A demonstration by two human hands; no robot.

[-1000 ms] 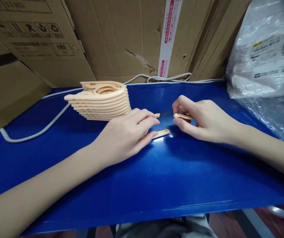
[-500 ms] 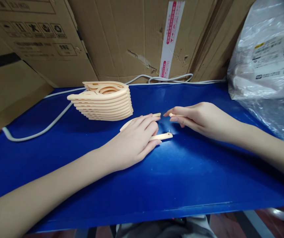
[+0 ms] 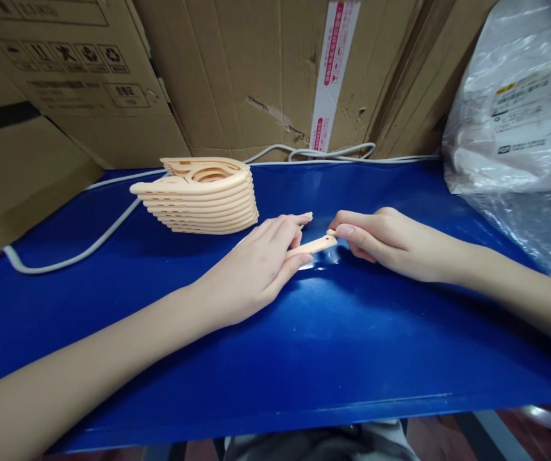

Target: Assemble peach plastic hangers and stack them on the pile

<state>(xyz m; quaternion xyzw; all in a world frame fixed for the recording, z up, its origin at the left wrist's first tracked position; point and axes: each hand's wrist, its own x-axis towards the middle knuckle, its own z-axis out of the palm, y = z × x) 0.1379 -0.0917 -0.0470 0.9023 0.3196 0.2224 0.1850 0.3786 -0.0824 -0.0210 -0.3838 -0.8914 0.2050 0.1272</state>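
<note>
My left hand (image 3: 266, 256) is closed around a flat beige plastic piece (image 3: 314, 244), thumb on the near side. One arm of this piece sticks out to the right and ends in a rounded tip with a small hole. A second beige end shows beyond my fingers; the rest lies hidden under the palm. My right hand (image 3: 376, 240) pinches a slim beige plastic part between thumb and forefinger. Only its small end (image 3: 332, 233) shows, right at the holed tip, and it seems to touch it. Behind my left hand stands a neat stack of curved beige plastic pieces (image 3: 198, 198) with oval openings.
Blue sheeting covers the table (image 3: 352, 358). Cardboard boxes (image 3: 237, 77) wall off the back and left side. A white cable (image 3: 83, 257) runs along the back and loops at left. Clear plastic wrapping (image 3: 510, 128) with a label sits at the back right.
My right hand has brought its slim part left and down to the holed tip. My left hand has raised and tilted that tip slightly toward it.
</note>
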